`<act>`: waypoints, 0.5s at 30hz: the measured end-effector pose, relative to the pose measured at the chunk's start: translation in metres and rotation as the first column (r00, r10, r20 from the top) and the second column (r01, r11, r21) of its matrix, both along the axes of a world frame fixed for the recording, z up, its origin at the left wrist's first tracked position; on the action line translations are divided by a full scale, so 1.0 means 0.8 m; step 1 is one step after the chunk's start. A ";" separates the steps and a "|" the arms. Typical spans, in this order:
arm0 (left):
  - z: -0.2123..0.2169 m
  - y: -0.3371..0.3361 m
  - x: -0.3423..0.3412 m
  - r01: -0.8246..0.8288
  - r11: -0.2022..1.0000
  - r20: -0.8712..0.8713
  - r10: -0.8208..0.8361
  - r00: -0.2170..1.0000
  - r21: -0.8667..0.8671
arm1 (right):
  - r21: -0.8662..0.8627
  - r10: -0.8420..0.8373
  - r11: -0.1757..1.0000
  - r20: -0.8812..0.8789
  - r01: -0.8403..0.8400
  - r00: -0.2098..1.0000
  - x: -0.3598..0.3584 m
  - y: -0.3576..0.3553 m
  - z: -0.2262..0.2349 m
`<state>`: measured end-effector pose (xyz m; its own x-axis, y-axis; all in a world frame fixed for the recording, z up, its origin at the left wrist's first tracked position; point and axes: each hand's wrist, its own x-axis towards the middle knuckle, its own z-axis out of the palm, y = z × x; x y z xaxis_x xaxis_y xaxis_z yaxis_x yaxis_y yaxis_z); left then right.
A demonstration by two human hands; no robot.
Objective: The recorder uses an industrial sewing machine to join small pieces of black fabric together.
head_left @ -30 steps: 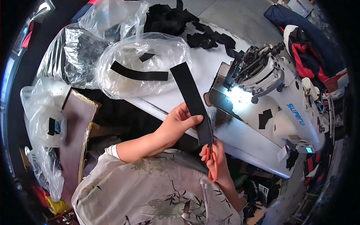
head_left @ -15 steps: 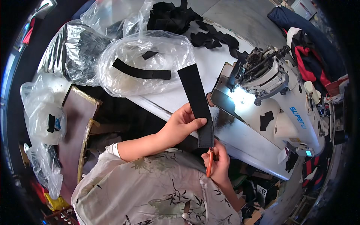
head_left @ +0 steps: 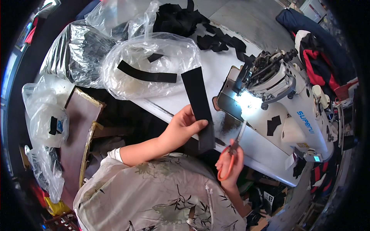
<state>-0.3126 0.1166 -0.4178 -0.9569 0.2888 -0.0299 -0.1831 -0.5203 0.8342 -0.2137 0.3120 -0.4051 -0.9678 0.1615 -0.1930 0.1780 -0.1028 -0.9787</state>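
Note:
My left hand [head_left: 182, 129] pinches a long black fabric strip [head_left: 198, 106] near its lower end and holds it up over the table edge. My right hand [head_left: 230, 164] grips orange-handled scissors [head_left: 232, 150], blades pointing up, just right of the strip's bottom end. A white sewing machine [head_left: 285, 104] with its lamp lit stands to the right, a small black piece lying on its bed.
A clear plastic bag [head_left: 150, 69] holding another black strip lies on the white table [head_left: 216, 65]. A heap of black fabric pieces [head_left: 200, 27] sits at the far side. More plastic bags [head_left: 50, 119] and a framed board are on the left.
My right hand came up from below the strip and now shows the scissors raised beside its lower end. The strip stays held in my left hand, shifted slightly.

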 end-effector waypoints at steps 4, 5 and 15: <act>0.025 -0.046 -0.032 -0.407 0.901 -0.088 0.398 0.913 -0.152 | 0.525 0.361 0.828 -0.226 -0.199 0.905 -0.007 0.033 0.004; 0.023 -0.066 -0.055 -0.532 0.831 -0.099 0.523 0.847 -0.163 | 0.735 0.499 0.653 -0.236 -0.183 0.834 -0.017 0.036 0.021; 0.012 -0.164 -0.086 -0.226 0.965 0.298 0.257 0.919 -0.134 | 0.970 0.099 0.171 -0.191 0.172 0.977 -0.014 0.145 0.017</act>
